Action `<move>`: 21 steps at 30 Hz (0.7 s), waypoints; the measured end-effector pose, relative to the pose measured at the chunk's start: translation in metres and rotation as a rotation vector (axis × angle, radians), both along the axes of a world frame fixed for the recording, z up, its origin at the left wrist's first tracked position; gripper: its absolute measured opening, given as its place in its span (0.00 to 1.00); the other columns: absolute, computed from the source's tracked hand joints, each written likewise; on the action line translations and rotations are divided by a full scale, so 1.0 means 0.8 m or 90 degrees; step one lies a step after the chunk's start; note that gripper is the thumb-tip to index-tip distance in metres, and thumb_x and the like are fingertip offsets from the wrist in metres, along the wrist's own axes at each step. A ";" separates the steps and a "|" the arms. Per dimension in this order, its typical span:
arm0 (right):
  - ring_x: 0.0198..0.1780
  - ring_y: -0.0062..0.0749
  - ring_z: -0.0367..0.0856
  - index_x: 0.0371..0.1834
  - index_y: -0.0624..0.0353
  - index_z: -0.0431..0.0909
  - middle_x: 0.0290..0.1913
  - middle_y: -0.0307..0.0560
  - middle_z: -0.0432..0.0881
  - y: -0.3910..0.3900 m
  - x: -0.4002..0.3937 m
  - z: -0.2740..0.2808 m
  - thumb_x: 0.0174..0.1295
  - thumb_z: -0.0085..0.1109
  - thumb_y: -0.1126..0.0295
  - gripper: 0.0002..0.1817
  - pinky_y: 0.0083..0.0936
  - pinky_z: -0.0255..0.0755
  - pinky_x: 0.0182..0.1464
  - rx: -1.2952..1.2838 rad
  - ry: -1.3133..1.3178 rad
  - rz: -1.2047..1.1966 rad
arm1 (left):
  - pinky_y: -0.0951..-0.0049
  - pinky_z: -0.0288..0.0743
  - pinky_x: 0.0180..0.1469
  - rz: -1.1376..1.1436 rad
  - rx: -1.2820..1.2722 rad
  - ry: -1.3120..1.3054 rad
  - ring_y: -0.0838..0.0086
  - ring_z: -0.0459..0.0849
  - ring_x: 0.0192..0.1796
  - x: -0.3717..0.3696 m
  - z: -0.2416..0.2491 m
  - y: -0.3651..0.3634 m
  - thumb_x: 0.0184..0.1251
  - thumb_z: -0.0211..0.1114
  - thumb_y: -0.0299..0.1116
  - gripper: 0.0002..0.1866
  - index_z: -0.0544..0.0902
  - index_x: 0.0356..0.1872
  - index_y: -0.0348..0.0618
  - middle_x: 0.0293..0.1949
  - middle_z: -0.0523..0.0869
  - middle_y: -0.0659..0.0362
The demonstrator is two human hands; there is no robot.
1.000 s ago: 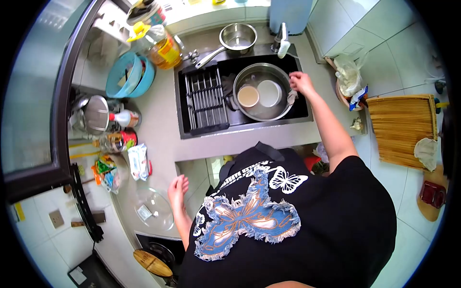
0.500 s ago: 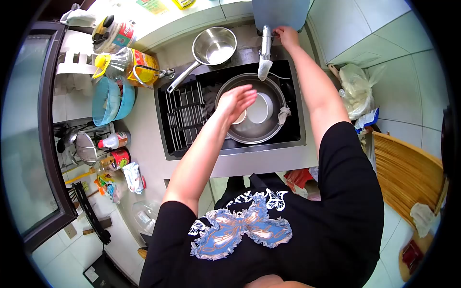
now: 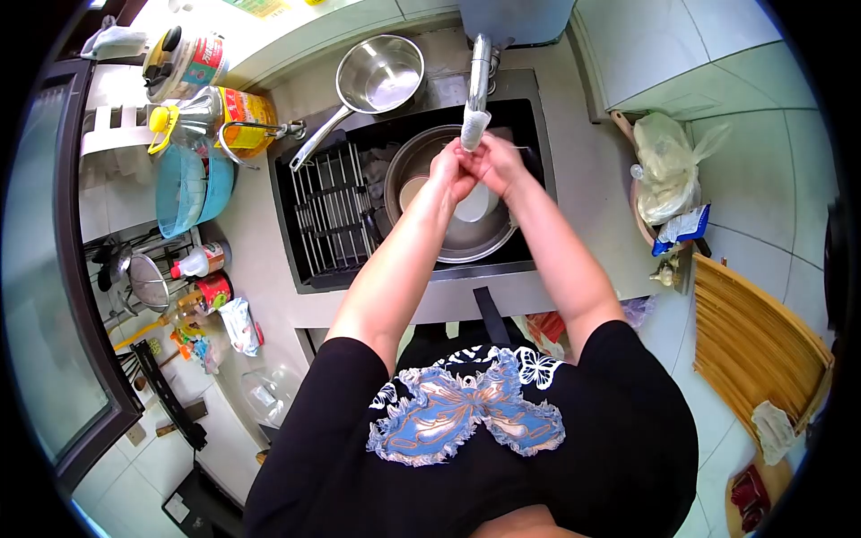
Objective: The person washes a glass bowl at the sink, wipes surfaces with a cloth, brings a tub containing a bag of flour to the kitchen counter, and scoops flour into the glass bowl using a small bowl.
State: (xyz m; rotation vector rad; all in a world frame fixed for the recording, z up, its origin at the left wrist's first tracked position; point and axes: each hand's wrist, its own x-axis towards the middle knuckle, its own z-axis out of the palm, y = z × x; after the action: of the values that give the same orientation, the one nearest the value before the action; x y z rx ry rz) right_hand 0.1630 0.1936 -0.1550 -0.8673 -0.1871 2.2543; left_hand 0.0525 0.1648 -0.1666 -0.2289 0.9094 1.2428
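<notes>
Below the cloth-wrapped end of the faucet [image 3: 478, 85], my two hands meet over the sink. My left hand [image 3: 453, 174] is cupped with its palm up, holding nothing I can see. My right hand [image 3: 492, 164] touches it from the right, fingers loosely curved and partly hidden. Beneath them a large metal basin [image 3: 466, 246] sits in the black sink [image 3: 538, 143]. White bowls [image 3: 475, 204] lie inside the basin, partly covered by my hands and wrists. Whether water is running is hard to make out.
A steel saucepan [image 3: 381, 76] stands behind the sink, its handle pointing front-left. Left of the basin is a wire drying rack [image 3: 327, 211]. An oil jug [image 3: 242, 117] and blue basket [image 3: 220, 188] stand further left. A plastic bag [image 3: 665, 170] lies at right.
My right hand has come down from beside the faucet's base to meet my left under the spout. My left hand has turned from an edge-on, outstretched pose to a cupped one.
</notes>
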 end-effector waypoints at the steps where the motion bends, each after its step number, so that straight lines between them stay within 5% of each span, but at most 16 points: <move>1: 0.35 0.32 0.84 0.41 0.59 0.79 0.38 0.48 0.83 -0.008 -0.012 -0.005 0.73 0.51 0.61 0.12 0.28 0.84 0.40 -0.008 0.002 -0.022 | 0.73 0.83 0.42 0.017 -0.001 0.036 0.73 0.84 0.39 0.011 0.036 -0.006 0.78 0.46 0.34 0.13 0.80 0.47 0.41 0.37 0.84 0.60; 3: 0.34 0.28 0.83 0.40 0.55 0.79 0.32 0.43 0.82 -0.011 -0.017 -0.032 0.74 0.49 0.60 0.13 0.24 0.81 0.35 -0.003 -0.006 0.003 | 0.73 0.82 0.41 -0.030 0.054 -0.015 0.74 0.84 0.39 -0.012 -0.076 0.000 0.78 0.47 0.35 0.13 0.80 0.47 0.42 0.38 0.84 0.60; 5: 0.31 0.26 0.82 0.38 0.54 0.79 0.29 0.41 0.81 0.000 0.002 -0.054 0.74 0.49 0.59 0.14 0.23 0.79 0.32 0.099 0.109 0.126 | 0.70 0.81 0.43 -0.156 0.298 -0.371 0.73 0.84 0.40 -0.016 -0.068 -0.001 0.78 0.48 0.38 0.14 0.81 0.46 0.42 0.38 0.85 0.59; 6: 0.29 0.28 0.82 0.35 0.54 0.79 0.26 0.43 0.81 -0.003 -0.003 -0.055 0.74 0.47 0.59 0.15 0.25 0.77 0.29 0.196 -0.054 0.131 | 0.69 0.81 0.43 -0.258 0.402 -0.510 0.73 0.84 0.40 -0.017 -0.054 -0.001 0.78 0.49 0.39 0.15 0.81 0.45 0.42 0.38 0.85 0.58; 8: 0.24 0.32 0.82 0.29 0.53 0.78 0.21 0.46 0.80 -0.011 -0.015 -0.056 0.73 0.45 0.57 0.18 0.30 0.74 0.24 0.342 -0.429 0.182 | 0.65 0.80 0.46 -0.015 0.031 -0.032 0.69 0.85 0.41 0.023 -0.033 0.000 0.79 0.48 0.43 0.17 0.82 0.43 0.43 0.37 0.86 0.58; 10: 0.23 0.46 0.82 0.26 0.54 0.77 0.23 0.54 0.82 -0.011 -0.005 -0.035 0.72 0.43 0.58 0.19 0.43 0.75 0.25 0.881 -0.963 0.031 | 0.61 0.79 0.49 0.032 0.030 0.045 0.66 0.85 0.41 0.036 -0.046 0.005 0.78 0.50 0.47 0.19 0.82 0.43 0.43 0.36 0.86 0.58; 11: 0.30 0.57 0.83 0.30 0.54 0.79 0.29 0.58 0.83 -0.005 0.009 -0.029 0.70 0.43 0.57 0.19 0.52 0.75 0.33 0.859 -0.994 0.199 | 0.63 0.80 0.46 0.002 0.037 0.107 0.67 0.85 0.40 0.043 -0.031 0.004 0.77 0.50 0.42 0.17 0.83 0.42 0.42 0.38 0.87 0.56; 14: 0.39 0.53 0.84 0.37 0.47 0.84 0.33 0.50 0.86 0.013 0.037 0.008 0.68 0.45 0.52 0.18 0.46 0.76 0.41 0.822 -0.947 0.331 | 0.66 0.80 0.44 -0.075 0.018 0.257 0.68 0.86 0.39 0.035 -0.024 0.001 0.75 0.53 0.38 0.16 0.86 0.43 0.38 0.37 0.88 0.55; 16: 0.39 0.49 0.85 0.33 0.46 0.87 0.34 0.49 0.87 0.040 0.049 0.007 0.64 0.49 0.49 0.19 0.40 0.77 0.41 0.730 -0.913 0.337 | 0.62 0.78 0.46 -0.340 0.117 0.764 0.61 0.88 0.43 0.022 0.004 -0.004 0.69 0.60 0.38 0.13 0.85 0.46 0.41 0.42 0.89 0.50; 19: 0.44 0.45 0.86 0.44 0.52 0.85 0.41 0.49 0.87 0.103 0.058 -0.041 0.60 0.56 0.61 0.14 0.38 0.77 0.49 0.694 -0.825 0.090 | 0.65 0.79 0.47 -0.388 0.207 0.866 0.63 0.88 0.44 0.000 0.023 -0.038 0.66 0.62 0.34 0.14 0.85 0.48 0.39 0.43 0.88 0.48; 21: 0.55 0.45 0.82 0.57 0.57 0.78 0.53 0.53 0.83 0.150 0.053 -0.057 0.56 0.58 0.70 0.23 0.36 0.74 0.57 0.614 -0.780 0.001 | 0.66 0.79 0.51 -0.375 0.270 0.892 0.62 0.88 0.46 -0.011 0.014 -0.065 0.65 0.62 0.30 0.15 0.85 0.50 0.38 0.44 0.88 0.47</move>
State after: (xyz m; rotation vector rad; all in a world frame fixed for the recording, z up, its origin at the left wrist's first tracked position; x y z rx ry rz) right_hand 0.2057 0.3138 -0.2007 -1.4638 -1.6138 1.0410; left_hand 0.0438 0.1128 -0.1555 1.3214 1.6558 0.8797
